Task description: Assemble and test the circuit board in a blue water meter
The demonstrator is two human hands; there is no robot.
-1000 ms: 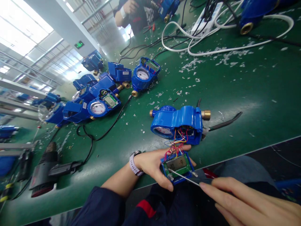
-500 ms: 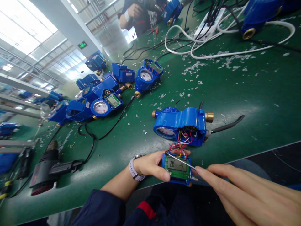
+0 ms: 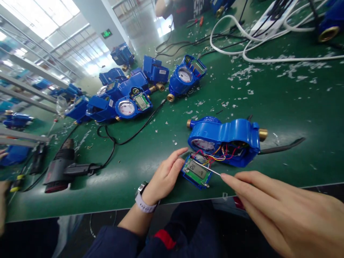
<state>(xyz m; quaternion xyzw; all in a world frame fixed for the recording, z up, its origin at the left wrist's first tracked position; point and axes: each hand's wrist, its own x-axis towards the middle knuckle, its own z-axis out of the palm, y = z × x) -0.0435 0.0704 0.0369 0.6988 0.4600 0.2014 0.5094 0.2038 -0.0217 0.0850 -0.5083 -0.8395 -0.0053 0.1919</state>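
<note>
A thin metal rod [image 3: 214,171] was pinched between the fingertips of the right hand [image 3: 285,211], and was laid out toward the left across the upper part of a small screen board [image 3: 197,171]; whether they touched could not be told. The left hand [image 3: 162,181], with a watch [image 3: 145,205] worn at its wrist, was placed at the board's left edge, forefinger and thumb stretched out nearly side by side; whether the board was gripped could not be told.

Just beyond the board, coloured wires [image 3: 219,157] were led into an open blue meter [image 3: 236,129] set on the green table [image 3: 150,150], ahead of both hands. To the left hand's left, a heat gun [image 3: 61,166] was seen. Farther ahead of that hand, more blue meters [image 3: 134,80] were grouped. Far ahead of the right hand, a white cable [image 3: 282,60] was looped near a power strip [image 3: 267,31].
</note>
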